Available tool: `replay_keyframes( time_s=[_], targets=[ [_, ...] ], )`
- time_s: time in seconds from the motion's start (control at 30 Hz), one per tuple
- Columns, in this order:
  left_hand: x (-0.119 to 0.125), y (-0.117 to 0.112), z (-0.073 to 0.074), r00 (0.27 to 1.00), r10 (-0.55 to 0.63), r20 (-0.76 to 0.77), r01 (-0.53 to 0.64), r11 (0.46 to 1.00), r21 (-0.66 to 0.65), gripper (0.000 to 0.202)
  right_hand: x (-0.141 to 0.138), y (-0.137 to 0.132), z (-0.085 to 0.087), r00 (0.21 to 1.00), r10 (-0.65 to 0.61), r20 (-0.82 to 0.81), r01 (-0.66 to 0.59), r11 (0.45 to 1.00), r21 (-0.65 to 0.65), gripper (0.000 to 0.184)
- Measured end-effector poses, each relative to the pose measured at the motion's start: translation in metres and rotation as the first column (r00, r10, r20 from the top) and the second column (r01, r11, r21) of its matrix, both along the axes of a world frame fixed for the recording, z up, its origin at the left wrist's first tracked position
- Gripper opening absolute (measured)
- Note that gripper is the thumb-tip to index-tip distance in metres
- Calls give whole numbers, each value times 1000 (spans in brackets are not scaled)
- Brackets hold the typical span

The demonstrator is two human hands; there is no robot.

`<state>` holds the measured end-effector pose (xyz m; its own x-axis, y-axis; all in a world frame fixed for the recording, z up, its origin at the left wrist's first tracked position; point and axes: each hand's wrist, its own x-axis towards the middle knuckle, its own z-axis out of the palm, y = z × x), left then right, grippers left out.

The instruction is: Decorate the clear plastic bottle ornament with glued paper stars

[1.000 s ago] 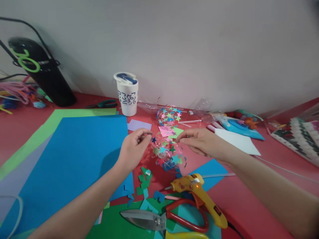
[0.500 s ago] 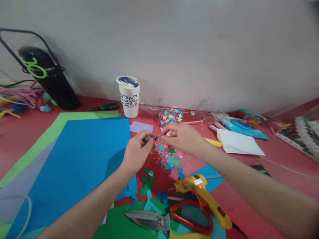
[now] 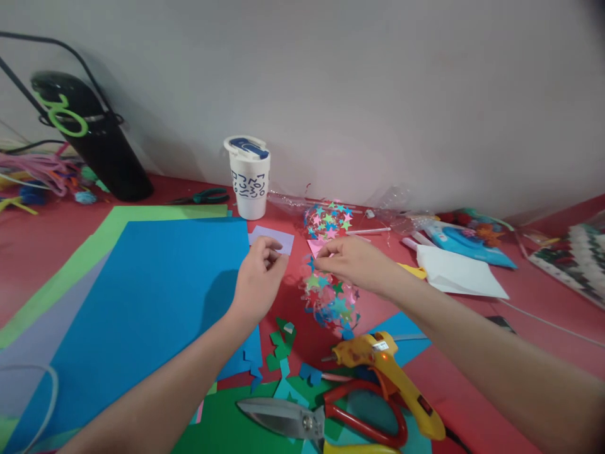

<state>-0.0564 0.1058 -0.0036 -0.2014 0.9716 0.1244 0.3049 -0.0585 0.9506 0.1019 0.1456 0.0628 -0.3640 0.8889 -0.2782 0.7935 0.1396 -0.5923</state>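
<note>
The right hand (image 3: 357, 261) was bent beside a small blue star (image 3: 311, 264), just above the nearer of 2 star-covered balls (image 3: 338, 306). The left hand (image 3: 259, 280) curled over a lilac card (image 3: 281, 236). A yellow glue gun (image 3: 386, 360) lay near scissors (image 3: 278, 417).

the bottom edge crops the scissors (image 3: 310, 421), and the right hand (image 3: 357, 261) partly hides the pink paper (image 3: 314, 244).
</note>
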Motion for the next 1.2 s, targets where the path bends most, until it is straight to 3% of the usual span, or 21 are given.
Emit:
replay_keyframes(
  time_s=[0.23, 0.33, 0.47, 0.57, 0.77, 1.0, 1.2],
  targets=[
    [0, 2, -4, 993, -116, -21, 114, 990, -84, 22, 7, -1, 0, 1000, 7, -15, -7, 1000, 21, 18],
    [2, 0, -7, 989, -147, -3, 145, 982, -117, 6, 9, -1, 1, 1000, 4, -15, -4, 999, 40, 18],
    [6, -1, -11, 983, -178, 39, 181, 976, -121, 30, 16, -2, 10, 999, -36, -22, 39, 993, 115, 17],
    [7, -1, -13, 982, -183, 55, 189, 974, -125, 36, 19, -6, 13, 998, -46, -36, 51, 987, 153, 14],
    [7, -2, -14, 981, -190, 48, 195, 972, -128, 35, 21, -17, 6, 987, 136, -87, -119, 976, 181, 19],
    [-7, 2, 0, 994, -80, -78, 68, 988, -138, 8, 46, -35, 16, 983, -80, -163, 108, 979, 171, 20],
    [-17, 1, 20, 986, -112, -126, 93, 984, -150, 12, 72, -62, 11, 972, -178, -153, 195, 975, 106, 25]
  ],
)
